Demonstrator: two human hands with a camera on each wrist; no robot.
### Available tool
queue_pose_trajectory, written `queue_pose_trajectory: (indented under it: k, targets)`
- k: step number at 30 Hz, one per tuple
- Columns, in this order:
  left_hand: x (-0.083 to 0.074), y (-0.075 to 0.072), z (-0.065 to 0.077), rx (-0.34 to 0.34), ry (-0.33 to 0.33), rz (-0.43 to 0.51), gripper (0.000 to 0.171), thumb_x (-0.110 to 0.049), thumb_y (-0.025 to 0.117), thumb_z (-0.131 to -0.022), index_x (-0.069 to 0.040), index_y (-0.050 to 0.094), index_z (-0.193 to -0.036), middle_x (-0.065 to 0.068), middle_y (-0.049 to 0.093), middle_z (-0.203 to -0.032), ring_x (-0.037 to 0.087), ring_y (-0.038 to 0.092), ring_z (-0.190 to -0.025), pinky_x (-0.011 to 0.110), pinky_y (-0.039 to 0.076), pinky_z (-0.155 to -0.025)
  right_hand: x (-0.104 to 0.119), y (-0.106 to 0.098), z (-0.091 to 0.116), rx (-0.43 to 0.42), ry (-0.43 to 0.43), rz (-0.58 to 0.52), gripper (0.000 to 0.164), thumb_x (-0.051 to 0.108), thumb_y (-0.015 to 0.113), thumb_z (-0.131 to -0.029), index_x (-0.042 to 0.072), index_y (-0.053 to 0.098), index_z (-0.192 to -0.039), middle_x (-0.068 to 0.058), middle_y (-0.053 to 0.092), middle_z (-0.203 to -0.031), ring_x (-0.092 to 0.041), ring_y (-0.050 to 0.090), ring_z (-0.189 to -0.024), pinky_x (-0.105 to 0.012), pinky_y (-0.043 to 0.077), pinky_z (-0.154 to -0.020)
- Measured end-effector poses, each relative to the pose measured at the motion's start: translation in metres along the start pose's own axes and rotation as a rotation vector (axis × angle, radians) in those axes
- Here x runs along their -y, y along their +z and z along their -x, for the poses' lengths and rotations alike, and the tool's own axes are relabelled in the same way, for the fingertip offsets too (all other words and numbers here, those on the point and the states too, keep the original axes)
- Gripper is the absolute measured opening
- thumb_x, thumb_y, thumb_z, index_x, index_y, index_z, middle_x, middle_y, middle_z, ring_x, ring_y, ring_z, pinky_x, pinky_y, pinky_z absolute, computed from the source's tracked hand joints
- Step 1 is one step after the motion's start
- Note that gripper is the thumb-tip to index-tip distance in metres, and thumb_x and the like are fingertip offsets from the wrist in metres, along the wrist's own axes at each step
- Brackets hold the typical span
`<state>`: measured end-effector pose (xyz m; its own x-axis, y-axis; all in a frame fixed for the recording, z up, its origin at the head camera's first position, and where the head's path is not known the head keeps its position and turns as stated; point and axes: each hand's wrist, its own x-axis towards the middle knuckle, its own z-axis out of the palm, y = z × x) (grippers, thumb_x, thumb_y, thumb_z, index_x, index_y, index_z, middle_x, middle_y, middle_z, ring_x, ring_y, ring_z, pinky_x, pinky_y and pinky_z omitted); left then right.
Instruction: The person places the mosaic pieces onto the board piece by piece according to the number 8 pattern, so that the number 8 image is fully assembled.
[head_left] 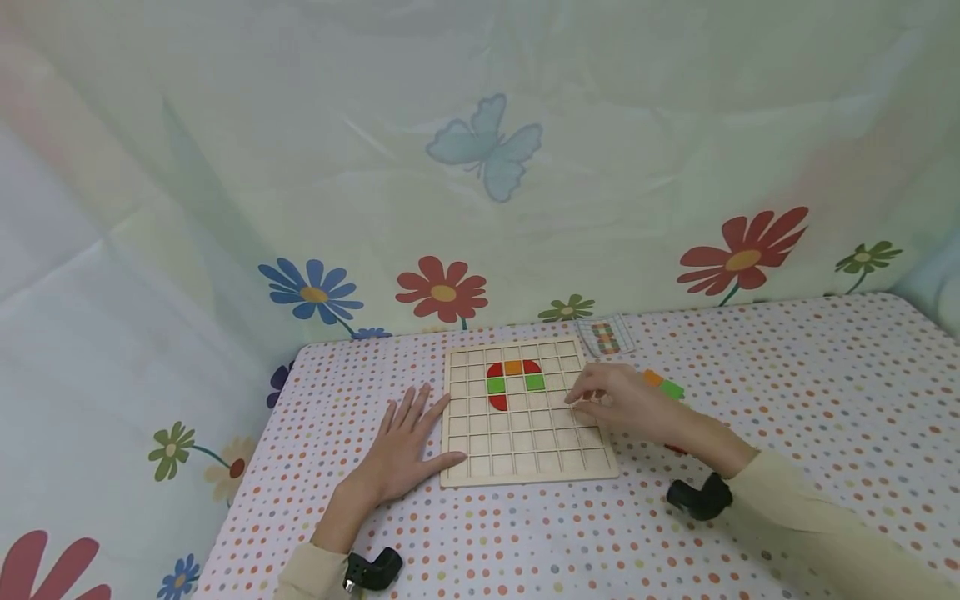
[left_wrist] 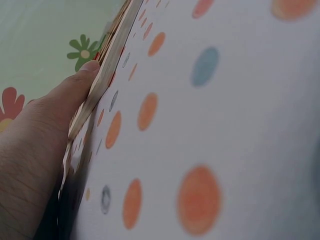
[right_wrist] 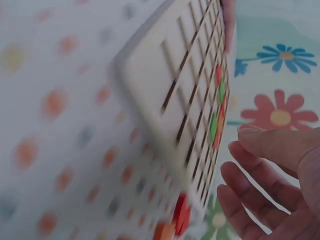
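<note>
A square wooden grid board (head_left: 532, 446) lies on the dotted table. In its upper middle cells sit red quarter-round pieces (head_left: 498, 402), an orange square (head_left: 513, 367) and two green squares (head_left: 535, 382). My left hand (head_left: 401, 450) rests flat at the board's left side, its thumb over the lower left edge and fingers spread. Above the right edge hovers my right hand (head_left: 618, 400), fingers loosely bent. In the right wrist view the thumb (right_wrist: 270, 145) is close to the index fingertip, and no piece shows between them.
Loose orange (head_left: 652, 377) and green pieces (head_left: 672, 389) lie right of the board, partly behind the right hand, with a red piece (right_wrist: 182, 215) nearby. A small card with a coloured pattern (head_left: 606, 337) lies behind the board's upper right corner. A flowered cloth (head_left: 480, 242) hangs behind the table.
</note>
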<state>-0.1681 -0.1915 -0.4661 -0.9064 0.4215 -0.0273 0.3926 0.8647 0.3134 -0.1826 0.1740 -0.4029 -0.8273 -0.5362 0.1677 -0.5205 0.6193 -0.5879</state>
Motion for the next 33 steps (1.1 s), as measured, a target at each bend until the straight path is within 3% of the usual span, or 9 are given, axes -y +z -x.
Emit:
queue_pose_trajectory:
  k: [4, 9, 12, 19, 26, 33]
  targets:
    - [0.001, 0.000, 0.000, 0.003, -0.002, 0.000, 0.094, -0.070, 0.056, -0.097, -0.023, 0.020, -0.169, 0.011, 0.005, -0.176, 0.033, -0.001, -0.162, 0.057, 0.000, -0.129, -0.017, -0.014, 0.030, 0.019, 0.078, 0.042, 0.011, 0.005, 0.079, -0.092, 0.010, 0.081, -0.101, 0.006, 0.067, -0.095, -0.008, 0.057, -0.080, -0.025, 0.052, -0.065]
    - [0.002, 0.000, 0.002, -0.004, 0.002, -0.004, 0.093, -0.069, 0.057, -0.097, -0.021, 0.023, -0.169, 0.013, 0.008, -0.175, 0.035, 0.001, -0.162, 0.058, 0.002, -0.129, -0.038, -0.020, 0.059, 0.058, 0.115, 0.132, 0.018, 0.009, 0.087, -0.084, 0.015, 0.081, -0.100, 0.007, 0.066, -0.098, -0.012, 0.059, -0.084, -0.031, 0.055, -0.070]
    - [0.003, 0.001, 0.002, -0.021, 0.014, 0.004, 0.091, -0.067, 0.057, -0.097, -0.019, 0.026, -0.168, 0.016, 0.011, -0.175, 0.037, 0.004, -0.161, 0.061, 0.004, -0.128, -0.045, -0.020, 0.067, 0.040, 0.126, 0.172, 0.022, 0.009, 0.090, -0.080, 0.018, 0.081, -0.099, 0.009, 0.067, -0.100, -0.013, 0.062, -0.091, -0.032, 0.057, -0.076]
    - [0.002, 0.002, 0.001, -0.008, 0.007, 0.005, 0.093, -0.069, 0.057, -0.097, -0.022, 0.023, -0.169, 0.013, 0.008, -0.175, 0.035, 0.002, -0.162, 0.059, 0.003, -0.129, -0.049, -0.020, 0.071, 0.006, 0.168, 0.146, 0.025, 0.003, 0.090, -0.079, 0.013, 0.082, -0.100, 0.005, 0.070, -0.098, -0.015, 0.066, -0.089, -0.031, 0.059, -0.072]
    - [0.001, 0.002, 0.000, 0.019, -0.014, -0.014, 0.094, -0.071, 0.055, -0.097, -0.025, 0.017, -0.170, 0.010, 0.003, -0.176, 0.031, -0.004, -0.162, 0.055, -0.002, -0.129, -0.049, -0.023, 0.069, -0.015, 0.198, 0.099, 0.028, 0.001, 0.092, -0.074, 0.009, 0.082, -0.099, 0.004, 0.072, -0.095, -0.009, 0.062, -0.080, -0.024, 0.055, -0.066]
    - [0.000, 0.001, -0.001, -0.015, 0.010, -0.012, 0.093, -0.068, 0.057, -0.097, -0.022, 0.022, -0.169, 0.014, 0.007, -0.175, 0.035, 0.001, -0.161, 0.059, 0.002, -0.129, -0.044, -0.019, 0.064, -0.096, 0.092, 0.101, 0.026, 0.000, 0.093, -0.073, 0.013, 0.083, -0.093, 0.012, 0.069, -0.088, -0.005, 0.058, -0.079, -0.025, 0.055, -0.069]
